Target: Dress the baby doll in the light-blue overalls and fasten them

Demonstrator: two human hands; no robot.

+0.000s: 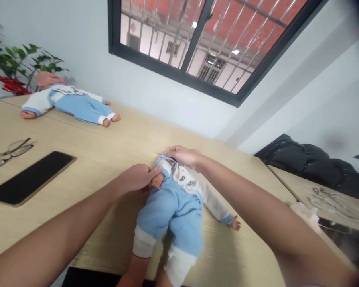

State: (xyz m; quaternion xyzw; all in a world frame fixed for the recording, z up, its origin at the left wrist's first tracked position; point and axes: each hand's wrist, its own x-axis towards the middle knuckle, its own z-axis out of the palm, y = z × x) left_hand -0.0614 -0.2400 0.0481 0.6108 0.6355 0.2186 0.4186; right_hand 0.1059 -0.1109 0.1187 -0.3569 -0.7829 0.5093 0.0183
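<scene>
Step in hand: both hands work at the sleeve and collar of a doll (170,207), apparently dressing or undressing it.
Left hand (136,178): fingers closed, pinching the blue cuff at the doll's arm.
Right hand (184,155): curled over the doll's head end, gripping soft cloth there (the head itself is hidden).
Doll: lies on its back near the front edge of the tabletop (107,159), legs toward the viewer.
Next move: likely calls for a gentle pull along the sleeve, the arm held steady.
Materials: soft blue-and-white knit suit, smooth plastic limbs, pale wood-grain top.
Elsewhere: second doll (68,103), glossy black tablet (30,177), wire glasses (8,153).
</scene>
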